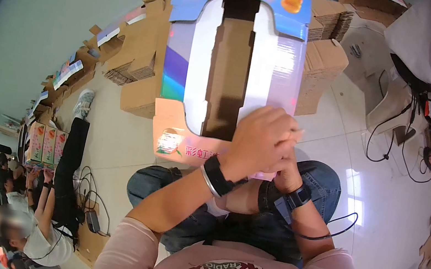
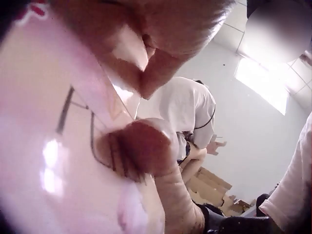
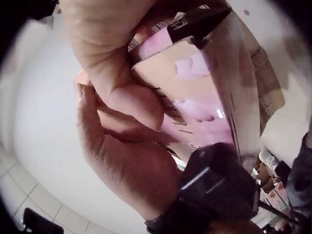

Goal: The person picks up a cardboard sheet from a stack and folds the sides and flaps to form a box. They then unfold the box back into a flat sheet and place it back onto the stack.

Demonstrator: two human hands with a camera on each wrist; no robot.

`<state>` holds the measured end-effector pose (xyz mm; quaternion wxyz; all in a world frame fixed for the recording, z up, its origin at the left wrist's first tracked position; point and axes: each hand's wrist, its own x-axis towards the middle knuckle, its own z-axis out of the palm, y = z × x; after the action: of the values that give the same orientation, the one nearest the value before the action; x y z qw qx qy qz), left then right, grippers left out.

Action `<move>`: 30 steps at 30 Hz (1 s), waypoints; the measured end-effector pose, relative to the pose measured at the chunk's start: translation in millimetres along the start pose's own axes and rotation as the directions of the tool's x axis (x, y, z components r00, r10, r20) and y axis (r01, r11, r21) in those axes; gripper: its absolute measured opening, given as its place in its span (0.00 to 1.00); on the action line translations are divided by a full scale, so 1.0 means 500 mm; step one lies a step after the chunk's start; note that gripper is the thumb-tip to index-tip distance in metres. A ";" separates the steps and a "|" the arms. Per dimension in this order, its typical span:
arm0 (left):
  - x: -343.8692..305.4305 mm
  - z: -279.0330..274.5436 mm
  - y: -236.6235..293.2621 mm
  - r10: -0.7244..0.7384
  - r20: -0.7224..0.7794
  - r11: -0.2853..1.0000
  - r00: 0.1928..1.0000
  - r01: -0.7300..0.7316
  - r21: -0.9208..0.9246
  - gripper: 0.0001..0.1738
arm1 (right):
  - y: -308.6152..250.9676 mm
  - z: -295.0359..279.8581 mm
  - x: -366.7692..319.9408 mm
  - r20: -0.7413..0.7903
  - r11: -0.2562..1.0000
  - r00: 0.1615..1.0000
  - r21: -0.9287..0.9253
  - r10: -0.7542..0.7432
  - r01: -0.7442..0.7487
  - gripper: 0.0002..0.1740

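Note:
A printed cardboard fruit box [image 1: 287,62], blue at its far end and pink-orange at its near end, stands in front of me in the head view. Its top has a long gap between two white flaps [image 1: 200,65], and brown cardboard shows inside. My left hand [image 1: 265,139] grips the near right corner from above with bent fingers. Just below and right of it, close against the left, my right hand [image 1: 289,170] grips the same corner. In the right wrist view a thumb [image 3: 139,107] presses on the pink end panel [image 3: 195,97] by a slit. The fingers' undersides are hidden.
Stacks of flattened brown cardboard [image 1: 322,72] lie behind and beside the box on the tiled floor. Cables [image 1: 393,139] trail by a grey chair at right. Another person [image 1: 42,231] sits at left near several printed boxes [image 1: 46,145]. My crossed legs [image 1: 318,191] are below the hands.

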<state>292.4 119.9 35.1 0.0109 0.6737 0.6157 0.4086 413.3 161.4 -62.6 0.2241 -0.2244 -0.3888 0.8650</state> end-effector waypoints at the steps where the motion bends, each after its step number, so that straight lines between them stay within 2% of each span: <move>1: 0.004 -0.005 -0.006 -0.085 0.012 0.996 0.996 0.085 0.023 0.11 | -0.014 0.013 -0.001 0.001 1.000 1.000 -0.001 0.000 0.000 0.44; 3: 0.007 -0.010 -0.011 -0.058 0.022 0.997 0.998 0.057 0.057 0.12 | -0.031 0.035 -0.002 0.049 0.996 0.999 0.093 -0.019 0.015 0.33; 4: 0.006 -0.011 -0.012 -0.031 0.035 0.996 0.999 0.028 0.090 0.13 | -0.030 0.033 -0.001 0.050 0.995 0.999 0.095 -0.017 0.013 0.33; 11: -0.002 -0.004 -0.009 -0.072 0.029 0.987 0.997 0.067 0.143 0.17 | -0.005 0.014 0.003 0.033 0.991 0.999 0.134 0.025 -0.029 0.41; 15: -0.012 -0.017 0.016 -0.142 0.018 0.973 0.990 0.136 0.184 0.27 | -0.009 0.014 0.001 0.035 0.986 0.997 0.155 0.062 -0.066 0.46; 18: -0.042 -0.046 0.029 -0.175 0.004 0.960 0.984 0.170 0.221 0.33 | -0.026 0.022 -0.003 0.057 0.987 0.998 0.156 0.035 -0.044 0.50; 20: -0.074 -0.077 0.024 -0.179 -0.010 0.953 0.984 0.175 0.248 0.36 | -0.018 0.022 0.000 0.037 0.992 0.999 0.128 0.005 -0.010 0.48; 22: -0.115 -0.109 0.004 -0.292 -0.147 0.897 0.945 0.324 0.302 0.40 | -0.016 0.023 -0.001 0.020 0.995 0.999 0.100 -0.026 0.024 0.47; 23: -0.136 -0.128 -0.006 -0.293 -0.150 0.896 0.944 0.326 0.302 0.40 | -0.019 0.026 -0.003 0.003 0.995 1.000 0.092 -0.024 0.024 0.47; 25: -0.169 -0.162 -0.020 -0.281 -0.299 0.878 0.912 0.370 0.303 0.47 | -0.020 0.031 -0.002 -0.008 0.997 1.000 0.078 -0.019 0.020 0.47; 26: -0.174 -0.170 -0.019 -0.284 -0.307 0.876 0.908 0.376 0.302 0.47 | -0.020 0.030 -0.001 -0.010 0.998 1.000 0.065 -0.002 0.003 0.47; 28: -0.181 -0.190 -0.016 -0.581 -0.404 0.772 0.706 0.635 -0.001 0.53 | -0.017 0.032 0.001 -0.004 0.999 1.000 0.040 0.019 -0.018 0.48; 29: -0.199 -0.202 -0.043 -0.397 -0.413 0.822 0.820 0.517 0.236 0.55 | -0.013 0.031 0.003 -0.014 0.999 1.000 0.046 0.005 -0.005 0.48; 30: -0.199 -0.217 -0.052 -0.398 -0.427 0.821 0.812 0.524 0.229 0.55 | -0.010 0.029 0.005 -0.022 0.999 1.000 0.049 -0.008 0.009 0.48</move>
<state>219.1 -10.4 40.4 -0.1170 0.4062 0.8141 0.3983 404.3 157.4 -50.4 0.2376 -0.2266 -0.3659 0.8708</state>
